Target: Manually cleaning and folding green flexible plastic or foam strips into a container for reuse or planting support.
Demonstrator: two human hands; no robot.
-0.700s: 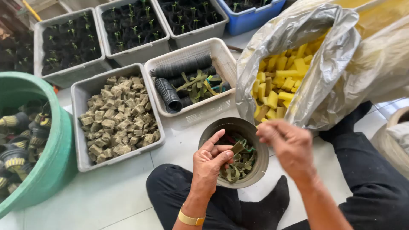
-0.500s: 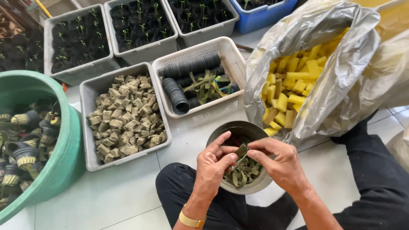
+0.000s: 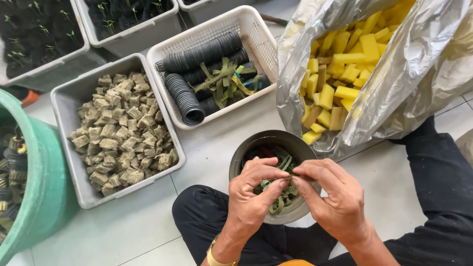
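**Ana:** Head view, the only one: the left hand (image 3: 253, 194) and right hand (image 3: 332, 199) meet over the dark round bowl (image 3: 245, 153), fingertips pinched narrow together on a green strip (image 3: 288, 173) between them. More green strips fill the bowl, which sits on the tiled floor just in front of the person's crossed legs.

**Ben:** And round about?

**Ana:** Behind the bowl, a white basket (image 3: 256, 29) with stacks of black ribbed cups (image 3: 185, 98) and loose strips. Left of that, a grey tray (image 3: 66, 101) of brownish cubes (image 3: 120, 133). A green tub (image 3: 42, 197) at the far left edge; a silvery bag (image 3: 394, 93) of yellow foam pieces (image 3: 340, 74) on the right, its lip touching the bowl's rim or just beside it.

**Ben:** Risks?

**Ana:** In her judgement, the strip is thin and held only by fingertips, so it could slip back among the others. The bag sags close, so foam might spill into the bowl.
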